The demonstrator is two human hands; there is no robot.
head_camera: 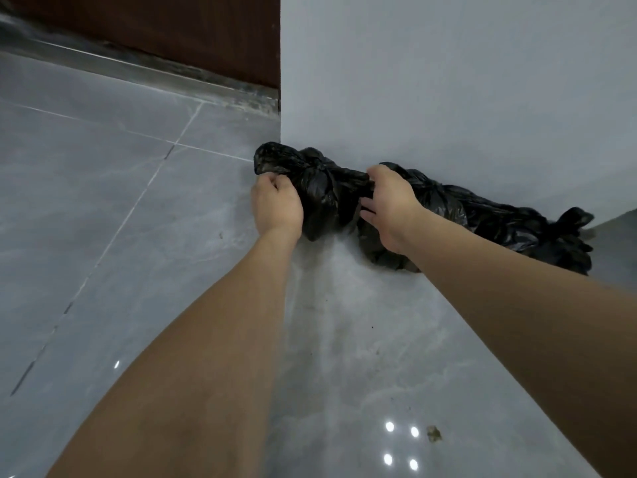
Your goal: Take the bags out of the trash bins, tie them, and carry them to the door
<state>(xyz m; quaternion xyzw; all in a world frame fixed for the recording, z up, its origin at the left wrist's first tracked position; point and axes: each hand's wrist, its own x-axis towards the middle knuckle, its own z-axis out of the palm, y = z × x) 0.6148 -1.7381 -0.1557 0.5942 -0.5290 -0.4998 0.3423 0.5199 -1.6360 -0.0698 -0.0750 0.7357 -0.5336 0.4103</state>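
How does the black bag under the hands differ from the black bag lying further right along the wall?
The near bag is gripped by both the left hand and the right hand; the far bag lies untouched. The near bag sits nearer the door and looks smaller; the far bag sprawls longer. Both are black, knotted and against the wall.

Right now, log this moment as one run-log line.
left hand: grips black bag | right hand: grips same bag | second bag: beside it against wall | door: left

Trash bags (324, 188) are thin black plastic, crinkly and a bit shiny. Floor (103, 201) is glossy polished grey tile. Wall (448, 81) looks matt painted, door (172, 29) dark wood.
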